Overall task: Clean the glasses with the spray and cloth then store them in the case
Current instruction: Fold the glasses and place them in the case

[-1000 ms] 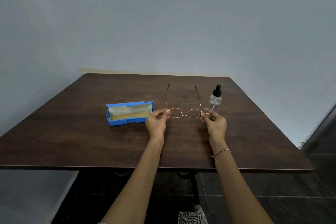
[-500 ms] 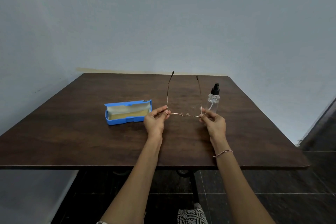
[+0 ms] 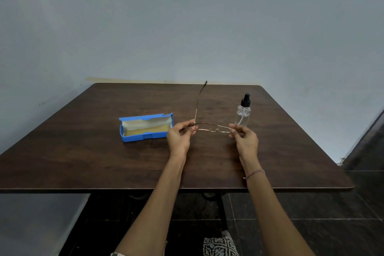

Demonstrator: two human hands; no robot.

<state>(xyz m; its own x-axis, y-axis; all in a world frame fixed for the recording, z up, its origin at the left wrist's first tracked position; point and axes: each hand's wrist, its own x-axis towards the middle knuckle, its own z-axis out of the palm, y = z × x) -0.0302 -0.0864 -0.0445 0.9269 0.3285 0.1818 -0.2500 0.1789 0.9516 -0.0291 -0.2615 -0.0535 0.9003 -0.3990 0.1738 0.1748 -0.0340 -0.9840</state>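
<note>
**A:** so what's seen on the left side?

**B:** An open blue glasses case (image 3: 145,128) is laid on the dark wooden table (image 3: 83,151), lid tipped back, with a yellowish cloth (image 3: 146,129) tucked inside. Just right of it the left hand (image 3: 180,137) is held out over the tabletop, forearm stretched forward, fingers pinched on the left end of the thin metal-framed glasses (image 3: 209,127).

**A:** and the glasses, how are they held?

**B:** Lifted off the table, strung between both hands, front seen nearly edge-on. One temple arm is pointed up and away toward the wall; the other looks folded across the front. The right end is pinched by the right hand (image 3: 245,139), a thin bracelet (image 3: 254,173) worn on that wrist.

**A:** further right?

**B:** A small clear spray bottle (image 3: 243,113) with a black nozzle is stood upright just behind the right hand. The table is pushed up against a plain pale blue-grey wall (image 3: 187,27), with dark floor tiles (image 3: 332,224) below.
</note>
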